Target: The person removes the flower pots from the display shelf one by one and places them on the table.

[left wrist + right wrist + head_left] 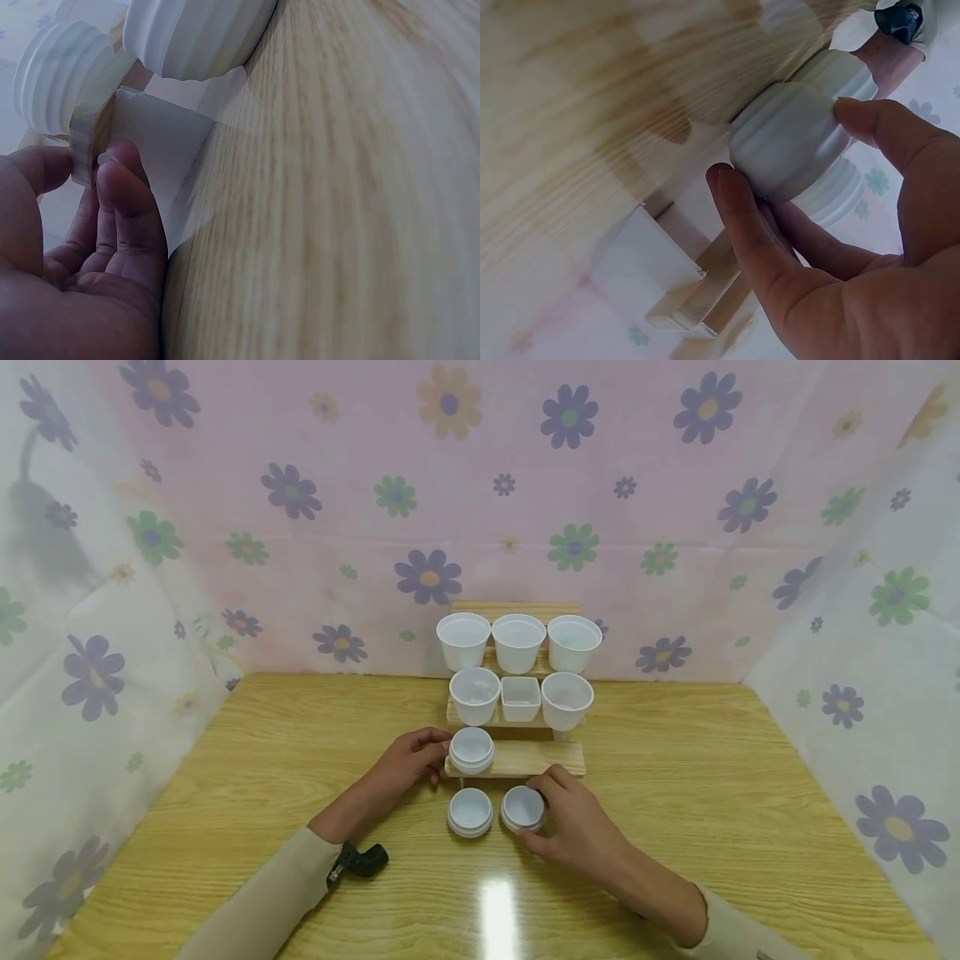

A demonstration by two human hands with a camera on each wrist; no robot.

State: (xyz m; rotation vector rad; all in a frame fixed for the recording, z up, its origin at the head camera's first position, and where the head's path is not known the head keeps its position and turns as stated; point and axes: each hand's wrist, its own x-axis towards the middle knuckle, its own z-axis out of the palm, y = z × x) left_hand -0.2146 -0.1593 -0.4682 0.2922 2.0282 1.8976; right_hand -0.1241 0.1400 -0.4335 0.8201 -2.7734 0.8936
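Observation:
My right hand [581, 831] grips a small white ribbed jar [522, 807] between thumb and fingers, low over the table in front of a tiered wooden stand [536, 760]. Just left of it stands a matching white jar [470, 812]. A third ribbed jar [472, 749] sits at the left end of the stand's lowest board. My left hand [411, 762] is at that same end; in the left wrist view its thumb and fingers pinch the board's end [88, 142]. The right wrist view shows the gripped jar [784, 142] close up.
On the middle tier are a round cup [475, 696], a square cup [521, 698] and another round cup [567, 700]. Three white cups line the top tier, including a middle one [518, 643]. Flowered cloth [502, 510] hangs behind the wood-grain table [675, 777].

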